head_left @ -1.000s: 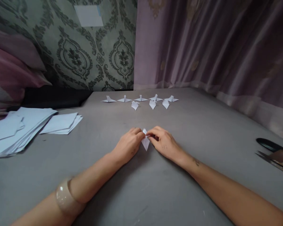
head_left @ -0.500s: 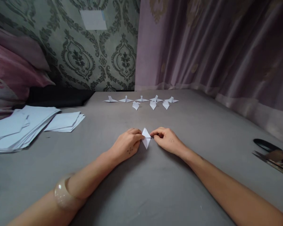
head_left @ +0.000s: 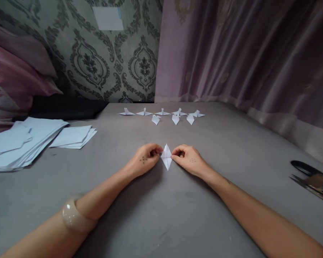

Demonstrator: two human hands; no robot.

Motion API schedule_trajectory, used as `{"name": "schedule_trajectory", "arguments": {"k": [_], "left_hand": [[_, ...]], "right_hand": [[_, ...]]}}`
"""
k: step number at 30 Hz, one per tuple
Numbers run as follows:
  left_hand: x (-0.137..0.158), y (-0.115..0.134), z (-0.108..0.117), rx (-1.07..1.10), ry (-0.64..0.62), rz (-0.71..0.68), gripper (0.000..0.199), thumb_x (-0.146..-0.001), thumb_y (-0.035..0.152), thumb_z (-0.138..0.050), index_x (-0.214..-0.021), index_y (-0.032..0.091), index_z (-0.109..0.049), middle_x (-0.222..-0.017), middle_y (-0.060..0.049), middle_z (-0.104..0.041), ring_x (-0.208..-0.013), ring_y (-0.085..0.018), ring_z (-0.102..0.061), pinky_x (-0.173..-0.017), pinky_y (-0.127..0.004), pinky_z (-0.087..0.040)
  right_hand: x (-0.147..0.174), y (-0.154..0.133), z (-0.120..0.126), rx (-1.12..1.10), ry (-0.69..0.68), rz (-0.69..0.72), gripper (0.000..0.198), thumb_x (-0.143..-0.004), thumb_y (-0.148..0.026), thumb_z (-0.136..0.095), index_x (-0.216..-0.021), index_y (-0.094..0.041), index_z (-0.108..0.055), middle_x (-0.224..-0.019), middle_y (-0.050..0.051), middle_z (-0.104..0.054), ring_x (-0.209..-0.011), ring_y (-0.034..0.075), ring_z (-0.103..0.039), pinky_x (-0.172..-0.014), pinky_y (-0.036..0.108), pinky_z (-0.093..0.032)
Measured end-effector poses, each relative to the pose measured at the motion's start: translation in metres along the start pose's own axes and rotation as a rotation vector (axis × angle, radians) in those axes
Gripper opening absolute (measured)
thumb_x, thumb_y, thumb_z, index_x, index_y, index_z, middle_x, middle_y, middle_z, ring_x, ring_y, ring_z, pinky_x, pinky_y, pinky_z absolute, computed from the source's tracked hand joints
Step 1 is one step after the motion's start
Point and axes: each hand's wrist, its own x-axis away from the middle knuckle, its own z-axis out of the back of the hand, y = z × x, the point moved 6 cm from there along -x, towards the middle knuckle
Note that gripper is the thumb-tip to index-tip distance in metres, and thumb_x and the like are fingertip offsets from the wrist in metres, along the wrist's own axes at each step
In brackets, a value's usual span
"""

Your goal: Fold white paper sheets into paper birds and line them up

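Observation:
A small white folded paper (head_left: 166,157), shaped like a diamond with a crease across its middle, lies between my hands on the grey surface. My left hand (head_left: 147,158) is closed, its thumb and fingertips pinched at the paper's left corner. At the right corner, my right hand (head_left: 190,159) pinches the paper between thumb and forefinger. Beyond them stands a row of several folded paper birds (head_left: 162,112). Just in front of that row are 3 narrower folded paper pieces (head_left: 175,120).
Stacked white sheets (head_left: 43,134) and a smaller paper pile (head_left: 71,137) lie at left, before a black folded item (head_left: 70,107). Scissors (head_left: 307,168) rest at the far right, beside a curtain (head_left: 204,53). Patterned wallpaper (head_left: 90,68) covers the back.
My left thumb has drawn back from the paper's face to its left edge, uncovering more of it. My right fingers have moved onto the right corner. The view has shifted slightly.

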Motion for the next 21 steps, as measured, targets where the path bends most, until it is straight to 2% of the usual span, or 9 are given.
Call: {"name": "schedule_trajectory", "arguments": {"k": [5,9,16,21], "left_hand": [[-0.0023,-0.0014,-0.0035,0.065,-0.03,0.084,0.018,-0.077,0.029,-0.055,-0.085,0.016,-0.065,-0.066,0.001,-0.057,-0.059,-0.012,-0.049,-0.056,-0.023,-0.037],[-0.0057,-0.0024,-0.0033,-0.01,0.029,0.11,0.016,-0.074,0.03,-0.06,-0.079,0.016,-0.066,-0.073,0.0,-0.055,-0.062,-0.012,-0.048,-0.059,-0.025,-0.037],[-0.0062,-0.0058,-0.0044,0.004,0.027,0.085,0.015,-0.071,0.03,-0.064,-0.078,0.017,-0.065,-0.083,-0.001,-0.052,-0.066,-0.012,-0.047,-0.063,-0.025,-0.039],[-0.0048,-0.0024,-0.0067,-0.004,-0.005,-0.002,0.014,-0.073,0.031,-0.063,-0.076,0.017,-0.066,-0.087,-0.003,-0.054,-0.07,-0.013,-0.05,-0.067,-0.027,-0.041]], "right_hand": [[-0.0002,0.001,-0.0013,-0.006,-0.008,0.007,0.011,-0.072,-0.026,-0.061,-0.076,-0.018,-0.069,-0.075,0.001,-0.061,-0.058,0.01,-0.046,-0.058,0.024,-0.037],[-0.0008,0.0004,-0.0016,-0.014,-0.041,0.002,0.011,-0.072,-0.025,-0.061,-0.076,-0.018,-0.068,-0.068,-0.001,-0.057,-0.056,0.01,-0.044,-0.056,0.023,-0.036],[0.0,-0.0016,-0.0002,0.003,-0.057,-0.005,0.01,-0.072,-0.025,-0.061,-0.076,-0.018,-0.067,-0.06,-0.003,-0.052,-0.054,0.01,-0.043,-0.055,0.023,-0.034],[0.001,-0.0032,-0.0016,-0.007,-0.057,-0.007,0.016,-0.073,-0.032,-0.062,-0.082,-0.019,-0.068,-0.071,-0.001,-0.06,-0.058,0.01,-0.047,-0.057,0.024,-0.037]]}}
